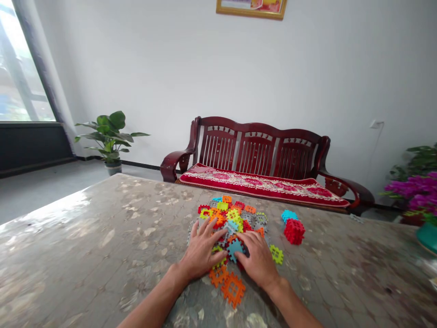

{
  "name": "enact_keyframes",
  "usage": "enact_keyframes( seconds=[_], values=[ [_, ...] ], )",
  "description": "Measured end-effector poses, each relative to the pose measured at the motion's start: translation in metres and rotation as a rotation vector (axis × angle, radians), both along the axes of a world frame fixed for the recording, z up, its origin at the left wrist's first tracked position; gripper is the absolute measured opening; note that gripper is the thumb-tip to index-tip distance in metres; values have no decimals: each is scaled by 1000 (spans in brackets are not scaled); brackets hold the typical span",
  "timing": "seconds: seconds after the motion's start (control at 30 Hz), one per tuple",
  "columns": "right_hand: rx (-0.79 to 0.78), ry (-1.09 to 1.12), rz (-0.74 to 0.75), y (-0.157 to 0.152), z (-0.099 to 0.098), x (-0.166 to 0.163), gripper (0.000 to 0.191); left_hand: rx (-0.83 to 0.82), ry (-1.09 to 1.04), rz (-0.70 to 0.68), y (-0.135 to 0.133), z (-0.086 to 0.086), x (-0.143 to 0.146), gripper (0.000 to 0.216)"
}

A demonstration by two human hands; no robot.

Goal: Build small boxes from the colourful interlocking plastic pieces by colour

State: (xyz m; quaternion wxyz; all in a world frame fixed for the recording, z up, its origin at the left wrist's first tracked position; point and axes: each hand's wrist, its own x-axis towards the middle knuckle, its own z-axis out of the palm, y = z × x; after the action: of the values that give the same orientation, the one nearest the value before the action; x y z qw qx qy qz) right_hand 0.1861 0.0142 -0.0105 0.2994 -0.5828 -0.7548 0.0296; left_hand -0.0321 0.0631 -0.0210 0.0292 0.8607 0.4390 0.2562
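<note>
A loose pile of colourful plastic interlocking tiles with notched edges lies before me, with a lime-green tile (pixel 234 215) and an orange tile (pixel 218 217) towards its far side. My left hand (pixel 201 250) rests over the pile's left side, palm down, fingers spread and holding nothing. My right hand (pixel 257 257) is bent over the right side, its thumb and index finger at the edge of a blue tile (pixel 235 249). What lies under its other fingers is hidden. Nearest me is an orange window-like tile (pixel 233 289), flat on the table.
Right of the pile on the patterned tabletop (pixel 102 255) stand a red tile cube (pixel 294 231) and a blue tile piece (pixel 289 216). Behind the table is a dark wooden bench (pixel 256 150). Purple flowers (pixel 414 193) stand at far right, a potted plant (pixel 111 136) at left.
</note>
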Motion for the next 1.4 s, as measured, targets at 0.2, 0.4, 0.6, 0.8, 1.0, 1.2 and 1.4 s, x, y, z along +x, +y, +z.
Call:
enact_keyframes(
  seconds=[0.2, 0.4, 0.6, 0.8, 1.0, 1.2, 1.4],
  values=[
    [65, 164, -183, 8, -9, 25, 38, -49, 20, 146, 7, -8, 0, 46],
    [106, 376, -319, 21, -19, 45, 40, -59, -45, 158, 17, -12, -4, 36],
    [46, 512, -403, 36, -32, 69, 45, 25, -149, 262, 28, -12, -13, 33],
    [236, 310, -488, 33, -33, 77, 45, -116, -103, 466, 37, -11, -17, 40],
    [365, 7, -257, 21, -14, 40, 32, -178, -75, 481, 44, -13, -17, 40],
    [241, -159, -145, 21, -14, 10, 48, -201, -83, 478, 46, -12, -19, 42],
    [249, -39, -177, 24, -17, 18, 30, -218, -125, 462, 48, -9, -19, 40]
  ],
)
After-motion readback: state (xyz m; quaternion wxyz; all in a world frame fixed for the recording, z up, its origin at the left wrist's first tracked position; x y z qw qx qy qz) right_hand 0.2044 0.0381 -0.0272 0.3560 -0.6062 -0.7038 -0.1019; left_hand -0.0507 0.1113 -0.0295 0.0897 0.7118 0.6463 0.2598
